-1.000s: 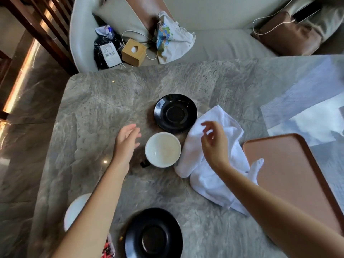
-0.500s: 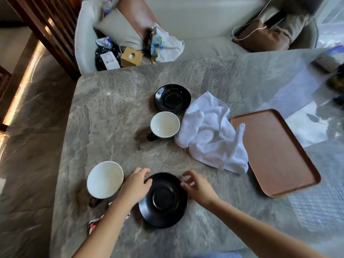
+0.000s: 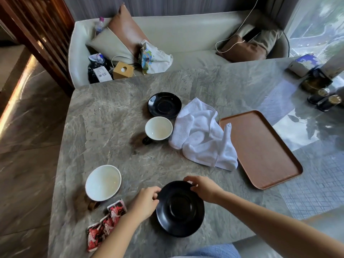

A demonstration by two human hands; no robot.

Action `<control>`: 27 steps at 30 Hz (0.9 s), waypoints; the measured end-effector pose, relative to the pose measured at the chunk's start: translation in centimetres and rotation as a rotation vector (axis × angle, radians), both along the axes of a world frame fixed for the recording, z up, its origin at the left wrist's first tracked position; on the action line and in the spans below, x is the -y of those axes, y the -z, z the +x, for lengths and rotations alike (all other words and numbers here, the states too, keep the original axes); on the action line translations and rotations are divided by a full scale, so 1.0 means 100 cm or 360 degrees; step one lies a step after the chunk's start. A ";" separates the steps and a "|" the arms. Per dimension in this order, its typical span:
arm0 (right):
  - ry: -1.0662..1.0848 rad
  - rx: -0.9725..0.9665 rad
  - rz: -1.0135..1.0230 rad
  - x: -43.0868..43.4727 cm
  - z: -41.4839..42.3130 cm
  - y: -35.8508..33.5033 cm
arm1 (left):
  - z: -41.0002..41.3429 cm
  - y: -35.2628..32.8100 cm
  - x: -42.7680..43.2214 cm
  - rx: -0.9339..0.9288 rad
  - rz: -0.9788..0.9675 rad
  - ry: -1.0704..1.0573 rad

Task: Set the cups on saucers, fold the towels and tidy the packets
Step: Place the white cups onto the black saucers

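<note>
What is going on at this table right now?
A person grips the near saucer by its rim, left hand and right hand on opposite sides. Neither cup is on a saucer: the near cup stands left of the near saucer, the far cup in front of the far saucer. The towel lies crumpled by the tray; the packets lie near the left hand.

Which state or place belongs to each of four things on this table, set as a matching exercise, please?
1. near saucer
2. white towel
3. red packets
4. far cup

A. crumpled against the brown tray
B. just in front of the far saucer
C. rim pinched by left hand and right hand
D. lying beside the near cup

Pairs: 1-C, 2-A, 3-D, 4-B
</note>
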State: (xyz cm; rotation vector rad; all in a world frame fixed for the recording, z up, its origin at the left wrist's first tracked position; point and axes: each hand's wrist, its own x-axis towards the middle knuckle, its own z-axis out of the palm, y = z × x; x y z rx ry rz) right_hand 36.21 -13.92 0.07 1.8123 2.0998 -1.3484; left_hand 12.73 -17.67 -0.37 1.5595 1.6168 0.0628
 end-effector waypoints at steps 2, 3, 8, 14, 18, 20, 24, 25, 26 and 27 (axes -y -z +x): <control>-0.0018 0.0023 -0.0012 -0.001 0.012 -0.003 | 0.009 0.003 0.000 0.0058 -0.0018 0.0017; -0.0030 0.0037 -0.0010 -0.002 0.017 -0.004 | 0.013 0.005 -0.001 0.0082 -0.0024 0.0025; -0.0097 0.0107 0.0052 -0.007 0.030 -0.007 | 0.027 0.012 -0.003 0.0147 -0.0073 0.0015; -0.0196 0.0114 0.0103 -0.012 0.033 -0.009 | 0.031 0.016 -0.006 0.0152 -0.0103 -0.0003; -0.0188 0.0100 0.0138 -0.011 0.034 -0.007 | 0.031 0.017 -0.006 0.0160 -0.0120 -0.0004; -0.0183 0.0104 0.0152 -0.011 0.035 -0.006 | 0.031 0.017 -0.007 0.0167 -0.0131 -0.0002; -0.0215 0.0119 0.0142 -0.013 0.037 -0.003 | 0.032 0.018 -0.007 0.0171 -0.0152 -0.0002; -0.0224 0.0132 0.0131 -0.013 0.037 -0.003 | 0.031 0.019 -0.008 0.0177 -0.0156 0.0003; -0.0242 0.0147 0.0127 -0.014 0.038 -0.003 | 0.031 0.019 -0.008 0.0192 -0.0158 0.0010; -0.0272 0.0156 0.0143 -0.015 0.039 -0.004 | 0.030 0.017 -0.009 0.0208 -0.0155 0.0013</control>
